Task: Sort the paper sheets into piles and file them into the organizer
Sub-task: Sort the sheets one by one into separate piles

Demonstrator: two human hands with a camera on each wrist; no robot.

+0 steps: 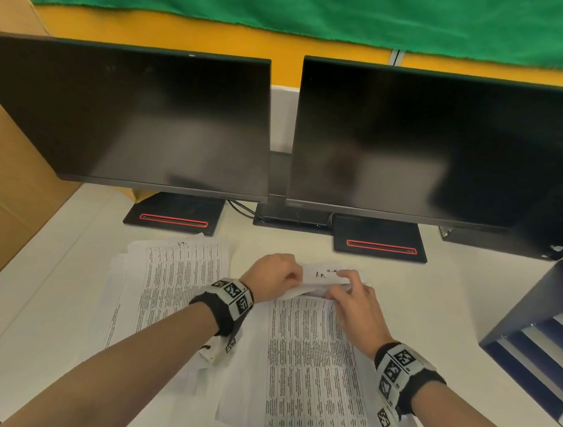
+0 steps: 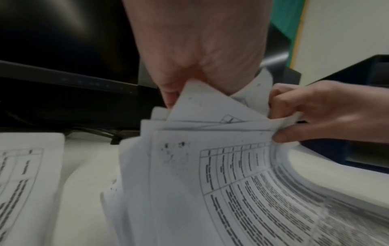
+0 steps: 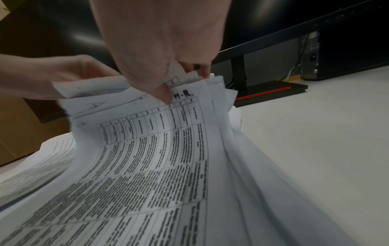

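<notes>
White paper everywhere on my head view: a stack of printed sheets lies on the pale desk in front of two dark monitors, and a second pile sits just to its left. My left hand and right hand are close together at the stack's far edge, both pinching up the top sheets, which curl toward me. The dark blue organizer stands at the right, apart from the papers.

Over to the left wrist: the left hand has fingers curled round the lifted corners, the right hand gripping the same edge beside it. Tables of text run down the bent sheets.

Right wrist now: the right hand's thumb presses a sheet marked "H.R.", and the left hand holds the opposite corner. One monitor's base rests on the desk behind.
</notes>
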